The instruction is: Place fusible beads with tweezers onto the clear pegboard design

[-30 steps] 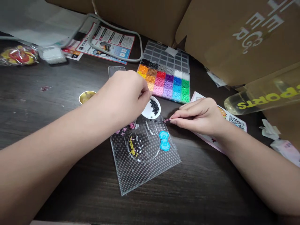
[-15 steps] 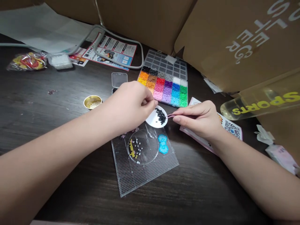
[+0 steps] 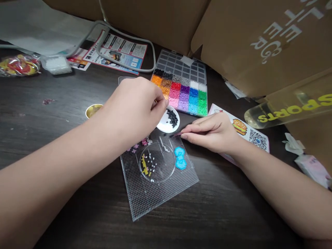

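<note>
My left hand (image 3: 140,103) is closed on the rim of a small white dish (image 3: 162,124), thumb and finger pinching its near edge. Black fuse beads (image 3: 172,118) lie heaped on the dish's right side. Between thumb and fingers my right hand (image 3: 212,133) holds thin tweezers (image 3: 178,134), their tips just below the dish and over the top of the clear pegboard (image 3: 160,193). A dark bead seems to be at the tips. On the pegboard are a blue bead bow (image 3: 181,158), pink beads (image 3: 134,148) and a round clear dish (image 3: 162,173) with yellow and white beads.
Behind the hands stands a sorted bead box (image 3: 181,91). A gold tin (image 3: 93,110) is partly behind my left forearm. A pattern sheet (image 3: 240,128) lies by my right hand, and a bottle (image 3: 272,114) on the right. Cardboard (image 3: 155,20) walls the back.
The tweezers have left the black beads and moved down and left to the pegboard's upper edge. My left hand and the white dish have shifted slightly up and left.
</note>
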Motion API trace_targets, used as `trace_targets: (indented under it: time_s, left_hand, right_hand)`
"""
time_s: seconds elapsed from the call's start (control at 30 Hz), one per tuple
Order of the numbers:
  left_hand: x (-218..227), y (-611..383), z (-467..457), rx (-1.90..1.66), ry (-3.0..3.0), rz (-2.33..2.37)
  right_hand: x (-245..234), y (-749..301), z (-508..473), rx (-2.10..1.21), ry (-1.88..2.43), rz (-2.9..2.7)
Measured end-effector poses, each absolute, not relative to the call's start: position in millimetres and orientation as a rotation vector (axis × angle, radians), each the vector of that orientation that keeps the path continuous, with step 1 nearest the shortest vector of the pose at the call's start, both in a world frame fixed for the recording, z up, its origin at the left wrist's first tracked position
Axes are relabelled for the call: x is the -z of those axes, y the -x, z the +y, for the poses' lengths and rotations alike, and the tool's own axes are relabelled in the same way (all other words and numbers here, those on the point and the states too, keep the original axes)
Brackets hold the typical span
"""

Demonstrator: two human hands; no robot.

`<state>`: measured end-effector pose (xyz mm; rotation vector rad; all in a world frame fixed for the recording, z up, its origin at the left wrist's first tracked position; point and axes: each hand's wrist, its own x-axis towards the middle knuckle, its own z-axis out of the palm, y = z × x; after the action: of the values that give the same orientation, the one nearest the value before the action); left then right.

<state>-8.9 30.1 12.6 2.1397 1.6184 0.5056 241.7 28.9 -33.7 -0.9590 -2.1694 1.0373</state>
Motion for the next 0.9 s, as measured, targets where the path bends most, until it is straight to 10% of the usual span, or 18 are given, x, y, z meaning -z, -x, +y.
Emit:
trace_targets:
  time_s: [0.9]
  left_hand:
    - [-9.9, 3.9, 34.1, -0.248, -2.171, 1.755]
  right_hand:
    - [25.1, -235.8, 23.2, -1.191, 1.22, -1.763]
